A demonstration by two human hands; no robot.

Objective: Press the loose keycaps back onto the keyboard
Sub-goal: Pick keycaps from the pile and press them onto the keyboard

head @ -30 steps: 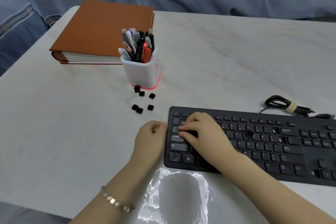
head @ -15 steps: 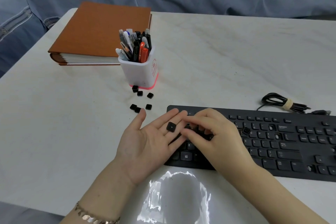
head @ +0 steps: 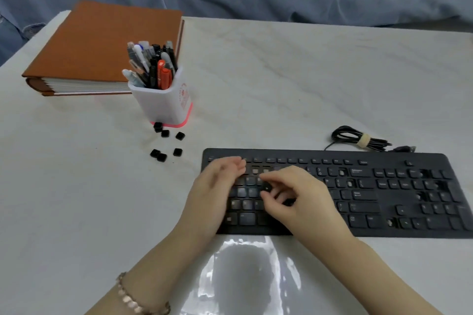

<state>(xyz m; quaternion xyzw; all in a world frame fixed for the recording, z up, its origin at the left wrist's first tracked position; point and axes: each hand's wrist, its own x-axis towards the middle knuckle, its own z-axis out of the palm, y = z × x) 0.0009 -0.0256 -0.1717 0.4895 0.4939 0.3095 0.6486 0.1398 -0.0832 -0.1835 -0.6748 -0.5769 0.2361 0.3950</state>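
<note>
The black keyboard lies at the right of the white table, with a few bare key sockets showing among its keys. My right hand hovers over its left-middle keys and pinches a small black keycap between thumb and forefinger. My left hand stands on its edge over the keyboard's left end, fingers relaxed and nearly straight, holding nothing. Several loose keycaps lie on the table left of the keyboard, some nearer its corner.
A white pen holder full of pens stands just behind the loose keycaps. An orange binder lies at the back left. The keyboard's bundled cable rests behind its right half. Blue fabric lies beyond the table's far edge.
The keycap that lay on my upturned left fingers is now pinched by my right hand. My left hand has turned onto its edge, empty.
</note>
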